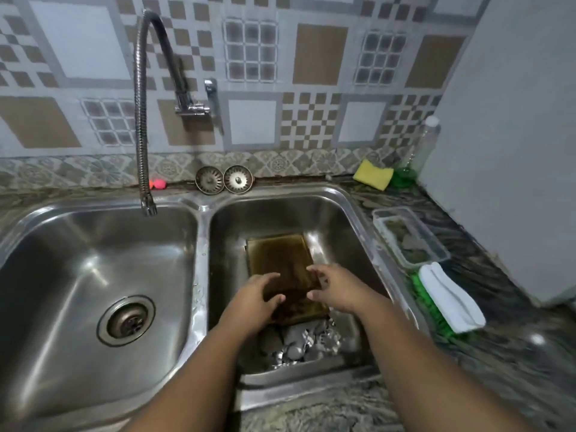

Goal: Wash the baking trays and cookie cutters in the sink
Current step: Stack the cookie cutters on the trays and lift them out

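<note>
A brown, stained baking tray (pixel 280 260) lies in the right basin (pixel 339 219) of the steel double sink. Several silver cookie cutters (pixel 304 341) are heaped at the tray's near end. My left hand (pixel 257 299) hovers over the tray's near left part, fingers and thumb curved apart in a C with nothing between them. My right hand (pixel 338 286) is over the tray's right edge with its fingers spread. Neither hand grips the tray. The tray's near corners are hidden under my hands.
The left basin (pixel 93 263) has an open drain, and the flexible tap's (pixel 141 126) spout hangs over it, not running. Two strainers (pixel 223 179) lean at the back. On the right counter are a yellow sponge (pixel 373 174), a clear container (pixel 410 238) and a green brush with a white handle (pixel 448 299).
</note>
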